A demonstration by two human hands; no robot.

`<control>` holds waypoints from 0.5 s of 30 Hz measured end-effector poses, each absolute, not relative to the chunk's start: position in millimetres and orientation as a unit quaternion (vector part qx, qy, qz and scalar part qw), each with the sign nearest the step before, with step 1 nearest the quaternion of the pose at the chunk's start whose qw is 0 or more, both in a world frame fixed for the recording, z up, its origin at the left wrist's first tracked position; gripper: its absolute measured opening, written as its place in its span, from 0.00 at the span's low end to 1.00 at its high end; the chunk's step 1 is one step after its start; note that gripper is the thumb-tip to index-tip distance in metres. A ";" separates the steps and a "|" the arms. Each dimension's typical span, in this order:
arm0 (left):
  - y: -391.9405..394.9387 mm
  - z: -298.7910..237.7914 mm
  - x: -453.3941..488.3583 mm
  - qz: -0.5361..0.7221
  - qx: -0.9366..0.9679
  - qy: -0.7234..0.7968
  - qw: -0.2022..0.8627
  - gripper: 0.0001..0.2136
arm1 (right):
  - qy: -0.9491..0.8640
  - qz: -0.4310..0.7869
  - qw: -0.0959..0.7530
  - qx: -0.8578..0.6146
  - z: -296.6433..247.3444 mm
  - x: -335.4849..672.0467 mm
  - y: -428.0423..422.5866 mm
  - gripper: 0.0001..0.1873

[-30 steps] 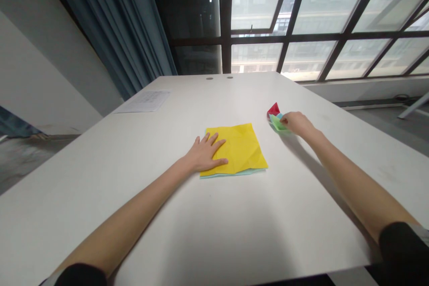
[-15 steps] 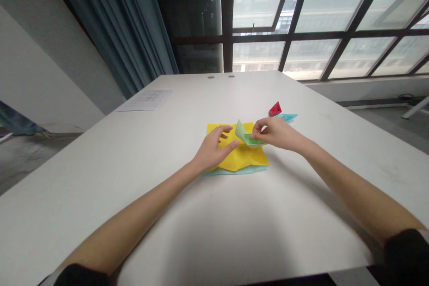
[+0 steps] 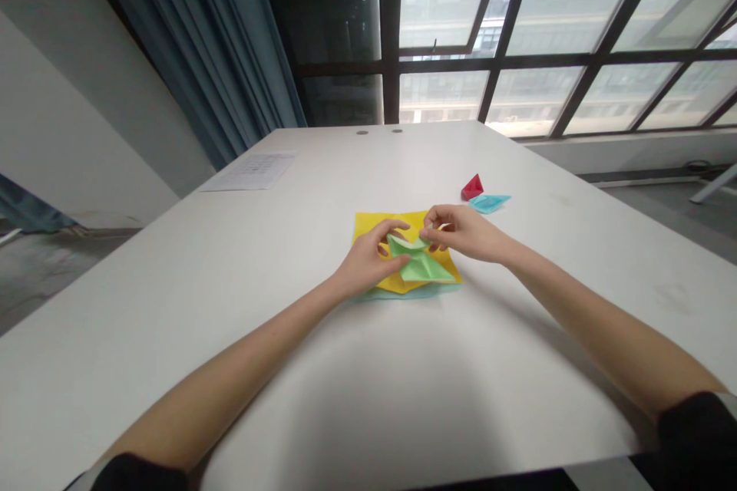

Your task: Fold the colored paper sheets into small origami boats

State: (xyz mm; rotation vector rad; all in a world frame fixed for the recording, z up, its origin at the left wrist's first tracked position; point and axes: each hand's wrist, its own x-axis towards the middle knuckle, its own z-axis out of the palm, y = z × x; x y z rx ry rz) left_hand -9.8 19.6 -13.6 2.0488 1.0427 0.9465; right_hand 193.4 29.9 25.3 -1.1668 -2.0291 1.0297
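Note:
Between my two hands is a piece of folded light-green paper, with creases and raised flaps. My left hand has its thumb at the near left of the green paper and its curled fingers behind it, gripping it. With thumb and fingertips, my right hand pinches the green paper's upper right part. Beneath lies a yellow paper sheet, and a pale blue sheet shows below its near edge. Fingers hide part of the green paper.
A red folded paper piece and a blue folded paper piece lie beyond my right hand on the white table. A printed sheet rests at the far left. Curtain and windows stand behind.
The green paper has turned and come nearer, its folded face now spread toward me. My left hand has closed onto it; my right hand has shifted slightly left, uncovering more of the blue piece.

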 end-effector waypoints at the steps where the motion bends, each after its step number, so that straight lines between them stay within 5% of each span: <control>1: 19.0 -12.8 -9.9 0.355 0.785 0.395 0.319 0.19 | -0.757 0.382 0.299 -0.438 24.9 193.9 31.1 0.10; 6: 16.4 -8.9 -8.4 0.322 0.796 0.407 0.312 0.08 | -0.729 0.384 0.359 -0.439 22.9 191.3 33.0 0.14; 9: 18.6 -11.3 -8.5 0.335 0.776 0.439 0.305 0.09 | -0.714 0.382 0.399 -0.431 23.0 187.3 30.0 0.17; 15: 26.7 -17.3 -11.6 0.382 0.724 0.522 0.240 0.14 | -0.814 0.132 0.341 -0.452 25.9 185.1 18.8 0.23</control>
